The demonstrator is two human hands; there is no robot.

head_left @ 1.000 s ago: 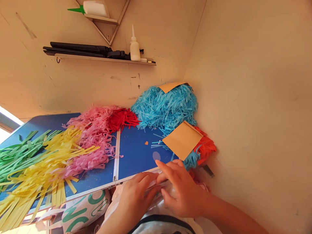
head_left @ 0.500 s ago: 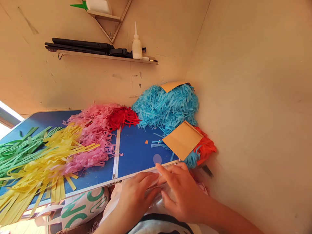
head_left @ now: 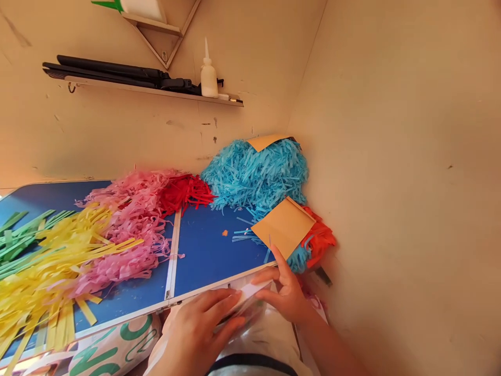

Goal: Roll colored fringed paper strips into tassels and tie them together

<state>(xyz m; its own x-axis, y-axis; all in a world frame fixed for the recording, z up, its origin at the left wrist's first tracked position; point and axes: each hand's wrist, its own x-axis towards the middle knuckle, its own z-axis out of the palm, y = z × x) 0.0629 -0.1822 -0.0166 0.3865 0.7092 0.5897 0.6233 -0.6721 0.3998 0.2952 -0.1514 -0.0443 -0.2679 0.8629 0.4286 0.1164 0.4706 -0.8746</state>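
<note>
In the head view, a clear plastic sheet or bag (head_left: pixel 256 308) with a folded, whitish edge lies over my lap, in front of the table's edge. My left hand (head_left: pixel 199 326) is closed on the near left part of that edge, thumb below and fingers on top. The thumb and curled fingers of my right hand (head_left: pixel 287 292) pinch its right end, while the index finger points up. At that fingertip is a thin, pale sliver (head_left: pixel 270 239), perhaps a small clear disc seen edge-on. A brown card (head_left: pixel 285 224) lies just beyond my right hand.
The blue folding table (head_left: pixel 211 256) bears green (head_left: pixel 19 240), yellow (head_left: pixel 78 245), pink (head_left: pixel 133 209) and red (head_left: pixel 183 193) paper strips. Shredded blue paper (head_left: pixel 258 175) and orange strips (head_left: pixel 323 237) sit near the wall. Above, a shelf (head_left: pixel 156 94) holds a squeeze bottle (head_left: pixel 209 78).
My right hand has turned and its index finger has risen from the plastic. The round, translucent disc at that fingertip now shows only as a thin sliver. The view has shifted slightly right.
</note>
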